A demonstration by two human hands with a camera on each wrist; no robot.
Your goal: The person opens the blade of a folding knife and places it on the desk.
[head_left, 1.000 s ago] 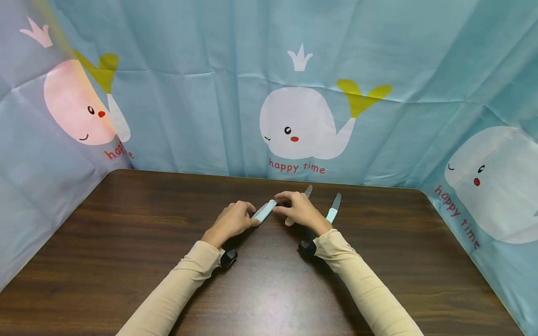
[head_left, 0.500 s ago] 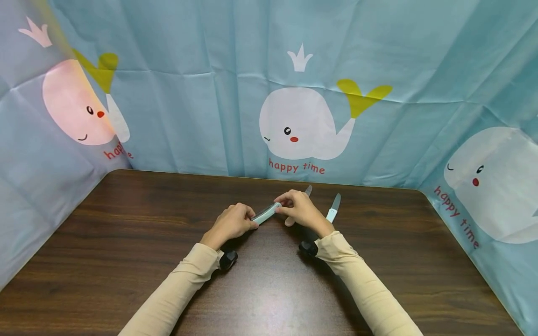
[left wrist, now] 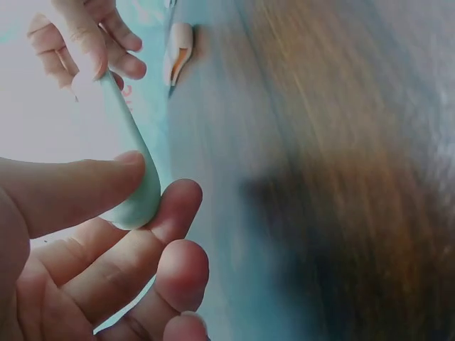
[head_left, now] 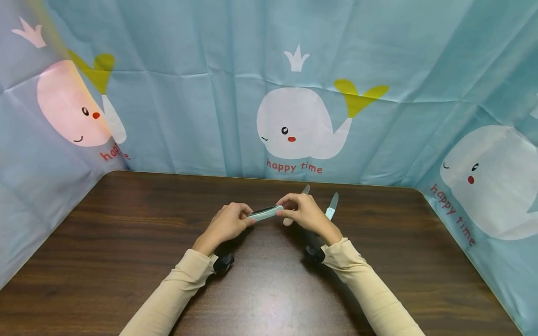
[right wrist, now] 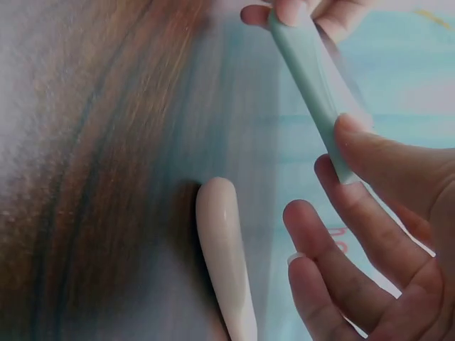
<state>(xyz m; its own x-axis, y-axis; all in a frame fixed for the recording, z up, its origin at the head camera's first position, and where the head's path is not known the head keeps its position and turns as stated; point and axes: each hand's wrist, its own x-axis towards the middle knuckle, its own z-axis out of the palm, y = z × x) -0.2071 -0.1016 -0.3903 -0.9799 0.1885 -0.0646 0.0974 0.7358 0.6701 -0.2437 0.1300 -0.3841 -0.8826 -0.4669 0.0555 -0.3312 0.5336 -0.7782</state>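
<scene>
A mint-green folding knife (head_left: 265, 214) is held up between both hands, lying nearly level in the head view with its handle facing the person. My left hand (head_left: 227, 225) pinches the rounded left end of the handle (left wrist: 146, 188) between thumb and fingers. At the other end, the thumb and index finger of my right hand (head_left: 307, 213) pinch the knife; its remaining fingers are loosely bent. The blade looks folded along the handle. Behind the right hand, a beige-handled knife (right wrist: 226, 249) lies on the table, its blade (head_left: 307, 189) pointing away.
Another knife with a pale mint handle (head_left: 330, 213) lies unfolded to the right of the right hand. The dark wooden table (head_left: 168, 196) ends at a blue curtain (head_left: 189, 116) with printed whales. Black wrist cameras sit below both hands.
The mint-green knife has swung from a steep slant to nearly level. My right hand, at first close by its end, now pinches it. The two knives on the table stay put.
</scene>
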